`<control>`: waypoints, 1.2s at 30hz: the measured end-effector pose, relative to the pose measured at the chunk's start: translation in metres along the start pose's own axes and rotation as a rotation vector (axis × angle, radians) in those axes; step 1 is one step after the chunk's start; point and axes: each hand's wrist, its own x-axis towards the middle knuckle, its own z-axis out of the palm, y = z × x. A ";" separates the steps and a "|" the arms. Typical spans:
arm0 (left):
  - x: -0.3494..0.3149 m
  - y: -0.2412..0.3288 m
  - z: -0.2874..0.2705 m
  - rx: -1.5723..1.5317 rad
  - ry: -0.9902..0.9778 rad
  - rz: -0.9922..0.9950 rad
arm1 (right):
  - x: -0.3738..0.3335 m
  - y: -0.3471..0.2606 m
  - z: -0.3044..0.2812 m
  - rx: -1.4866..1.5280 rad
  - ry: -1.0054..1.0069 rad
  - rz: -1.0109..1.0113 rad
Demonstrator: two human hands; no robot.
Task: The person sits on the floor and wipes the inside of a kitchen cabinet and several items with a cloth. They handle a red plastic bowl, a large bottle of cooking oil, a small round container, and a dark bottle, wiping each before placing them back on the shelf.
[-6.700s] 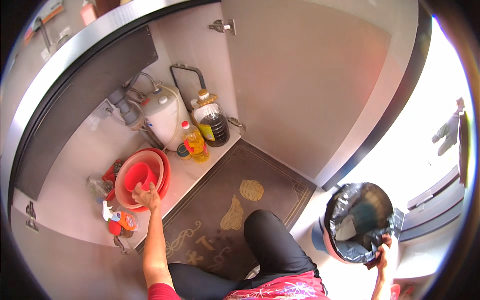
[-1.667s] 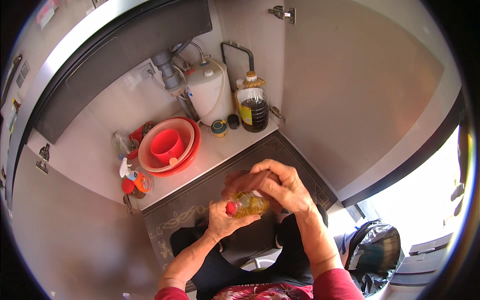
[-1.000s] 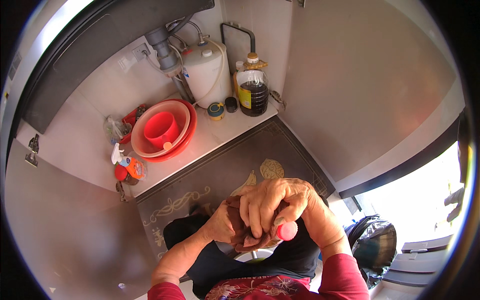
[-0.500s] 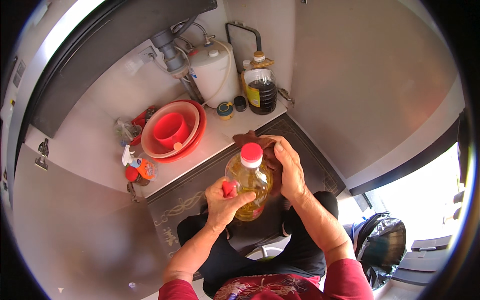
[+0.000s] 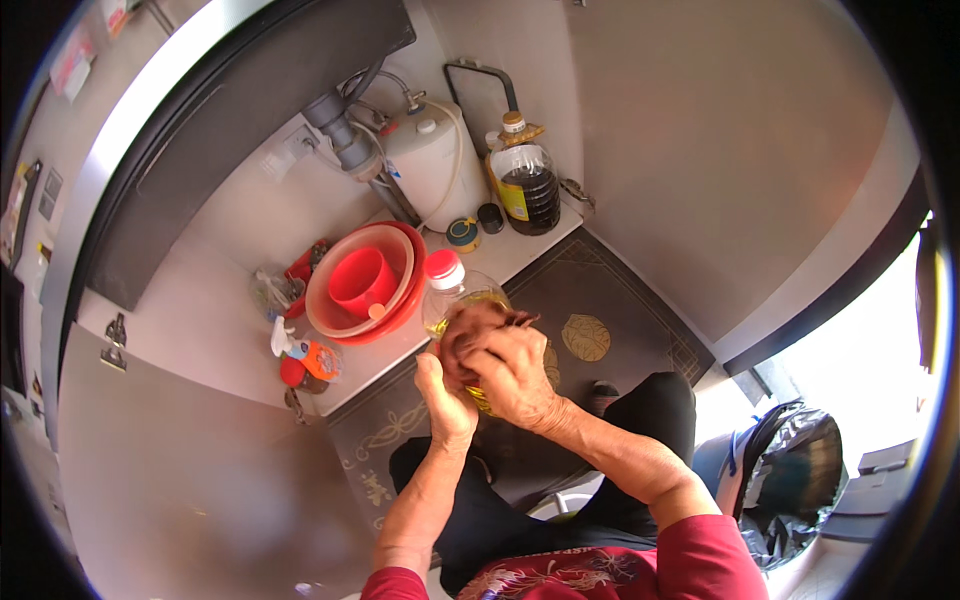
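Observation:
A clear plastic bottle of yellow oil (image 5: 488, 288) with a red-and-white cap leans to the left above the mat in front of the open cabinet. Against its lower left side, my left hand (image 5: 450, 408) supports it, thumb pointing up. My right hand (image 5: 515, 372) is closed on a brown cloth (image 5: 470, 328) pressed to the bottle's near side. Cloth and fingers hide much of the bottle's body.
Inside the cabinet sit stacked red and pink basins (image 5: 405, 262), an orange spray bottle (image 5: 322, 360), a white tank (image 5: 430, 165), a small round tin (image 5: 463, 234) and a large dark-filled jug (image 5: 532, 195). A black-bagged bin (image 5: 795, 490) stands at right.
The bottle has tilted, its cap moving left. My right hand and the cloth have come from its far right side round to its near side. The left hand has shifted its hold lower.

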 end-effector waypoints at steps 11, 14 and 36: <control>0.011 0.018 -0.029 -0.049 0.182 0.079 | -0.042 0.071 0.055 0.430 -0.133 0.970; 0.015 0.013 -0.015 -0.024 0.157 0.110 | -0.115 0.128 0.086 0.185 -0.257 0.732; -0.005 0.012 -0.023 0.027 0.002 0.087 | 0.037 0.071 -0.003 0.776 -0.287 0.123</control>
